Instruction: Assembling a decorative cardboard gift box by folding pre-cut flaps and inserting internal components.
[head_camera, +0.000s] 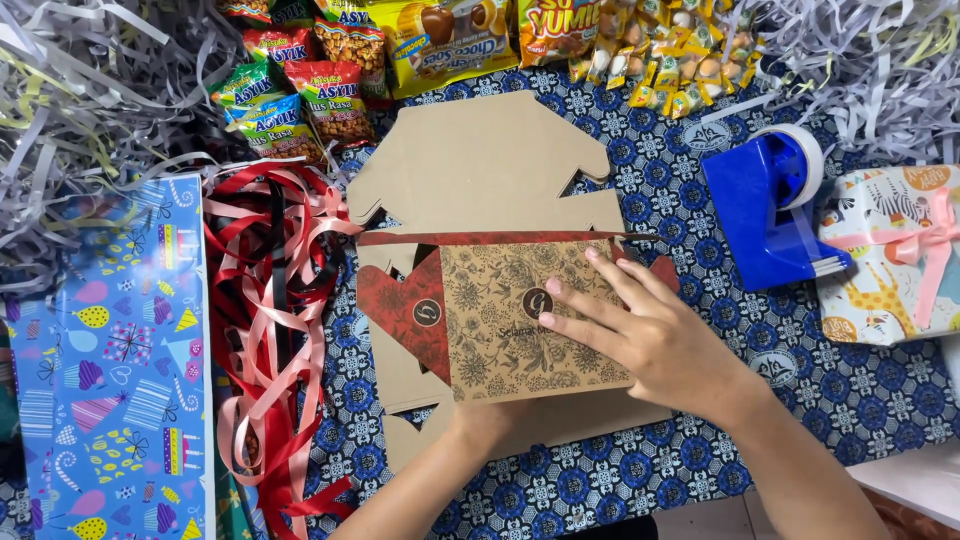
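Note:
A flat brown cardboard box blank (480, 165) lies unfolded on a blue patterned cloth (840, 390). On its lower half rests a folded box panel (500, 310), brown with a floral print and red side flaps. My right hand (640, 335) lies flat on that printed panel, fingers spread and pointing left. My left hand (480, 420) comes up from below and grips the panel's lower edge; most of it is hidden under the panel.
Red and pink ribbons (275, 330) lie tangled at the left beside blue party gift wrap (110, 370). Snack packets (300, 95) line the top, among grey shredded paper (80, 100). A blue tape dispenser (765, 205) and a wrapped gift (895, 255) sit at the right.

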